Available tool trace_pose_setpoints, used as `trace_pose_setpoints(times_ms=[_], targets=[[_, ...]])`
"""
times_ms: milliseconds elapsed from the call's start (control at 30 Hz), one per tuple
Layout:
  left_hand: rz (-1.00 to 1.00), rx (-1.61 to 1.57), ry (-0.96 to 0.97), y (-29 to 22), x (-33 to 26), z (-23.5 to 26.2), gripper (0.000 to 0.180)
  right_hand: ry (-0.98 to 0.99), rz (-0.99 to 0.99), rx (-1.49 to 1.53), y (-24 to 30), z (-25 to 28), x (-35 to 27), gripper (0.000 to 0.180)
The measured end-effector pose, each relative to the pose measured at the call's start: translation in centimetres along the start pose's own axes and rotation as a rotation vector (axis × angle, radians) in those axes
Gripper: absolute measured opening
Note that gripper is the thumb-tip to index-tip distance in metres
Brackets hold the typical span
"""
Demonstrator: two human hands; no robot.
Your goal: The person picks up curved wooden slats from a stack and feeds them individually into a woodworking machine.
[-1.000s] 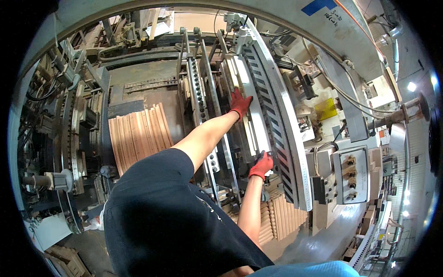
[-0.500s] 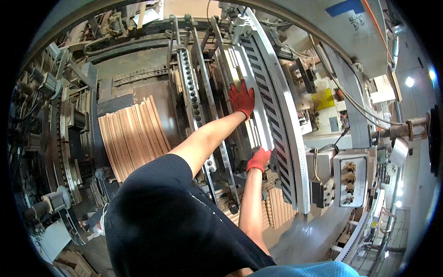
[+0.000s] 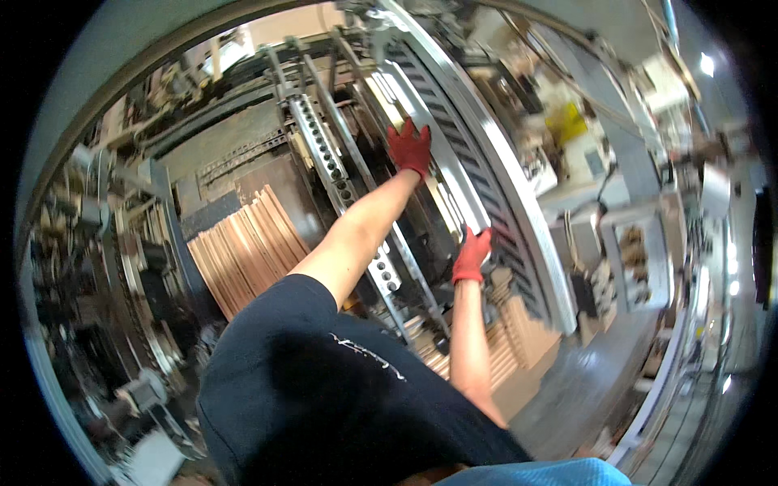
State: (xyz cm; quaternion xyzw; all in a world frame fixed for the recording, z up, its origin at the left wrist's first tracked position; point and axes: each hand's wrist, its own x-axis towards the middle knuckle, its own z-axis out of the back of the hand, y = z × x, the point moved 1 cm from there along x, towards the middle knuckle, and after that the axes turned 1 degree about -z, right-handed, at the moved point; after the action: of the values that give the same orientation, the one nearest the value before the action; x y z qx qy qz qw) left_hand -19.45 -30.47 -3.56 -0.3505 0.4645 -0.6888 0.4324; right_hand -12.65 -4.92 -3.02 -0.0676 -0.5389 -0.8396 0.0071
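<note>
Both my hands wear red gloves and are on a long pale metal panel [image 3: 454, 190] that stands slanted inside a big machine. My left hand [image 3: 410, 147] reaches far up, fingers spread over the panel's upper part. Lower down, my right hand [image 3: 472, 255] grips the panel's edge. Left of the panel runs a perforated metal rail [image 3: 336, 174], which my left forearm crosses. To the right of the panel sits a curved grey slotted guard [image 3: 494, 186].
A stack of brown cardboard sheets [image 3: 243, 251] leans on edge at the left inside the machine. More brown sheets [image 3: 519, 340] are stacked low at the right. Machine frames and rollers crowd the left side. A grey floor [image 3: 583, 389] and control boxes [image 3: 632, 259] lie to the right.
Both hands have stayed on the panel, while the view has swung closer to the machine. My left hand sits slightly higher along the panel than before.
</note>
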Motion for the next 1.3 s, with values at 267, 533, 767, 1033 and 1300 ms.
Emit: trace_pose_setpoints(times_ms=[267,533,767,1033,1300], targets=[[0.029,-0.171,-0.172,3.0,3.8,-0.3,0.106,0.039,-0.354,0.574,1.0,-0.2,-0.6,0.019],[0.185,-0.682,-0.059,3.2,3.1,-1.7,0.083,-0.166,0.082,-0.238,1.4,1.2,-2.0,0.045],[0.353,-1.132,0.218,6.8,7.1,-3.4,0.059,-0.011,0.164,-0.008,-0.1,2.1,-0.9,0.045],[0.595,-0.540,0.010,-1.6,1.6,0.3,0.043,-0.085,0.106,-0.265,3.5,-0.1,-5.3,0.032],[0.386,-0.366,-0.079,2.0,2.9,-1.1,0.045,0.005,0.106,-0.308,5.5,0.6,-5.4,0.034]])
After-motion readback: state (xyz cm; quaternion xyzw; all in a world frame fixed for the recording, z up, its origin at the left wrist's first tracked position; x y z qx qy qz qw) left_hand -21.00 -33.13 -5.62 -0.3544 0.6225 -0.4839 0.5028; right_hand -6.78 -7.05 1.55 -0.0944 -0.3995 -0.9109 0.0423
